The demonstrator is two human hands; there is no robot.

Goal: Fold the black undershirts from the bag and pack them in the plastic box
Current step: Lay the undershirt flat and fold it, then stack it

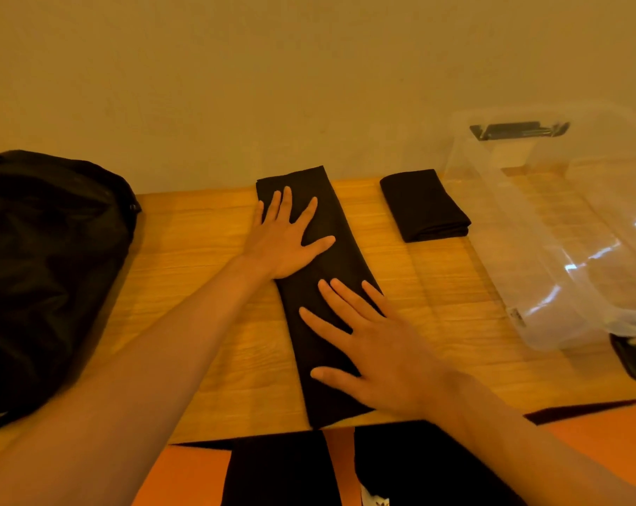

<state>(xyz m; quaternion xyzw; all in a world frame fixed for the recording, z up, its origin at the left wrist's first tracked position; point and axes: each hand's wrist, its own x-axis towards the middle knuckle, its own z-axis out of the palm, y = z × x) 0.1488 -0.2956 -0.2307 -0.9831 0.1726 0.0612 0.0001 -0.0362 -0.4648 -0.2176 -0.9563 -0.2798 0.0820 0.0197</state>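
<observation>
A black undershirt (340, 266) lies folded into a long narrow strip down the middle of the wooden table (199, 286). My left hand (285, 239) presses flat on its far end, fingers spread. Nearer me, my right hand (374, 345) lies flat on the strip's near half with its fingers straight. A second black undershirt (424, 204), folded into a small rectangle, sits to the right near the wall. The clear plastic box (550, 228) stands at the right and looks empty. The black bag (46, 272) lies at the left.
A plain wall runs close behind the table. A dark object (633, 359) sits at the table's right edge beside the box. Below the near edge are black cloth (283, 472) and an orange surface.
</observation>
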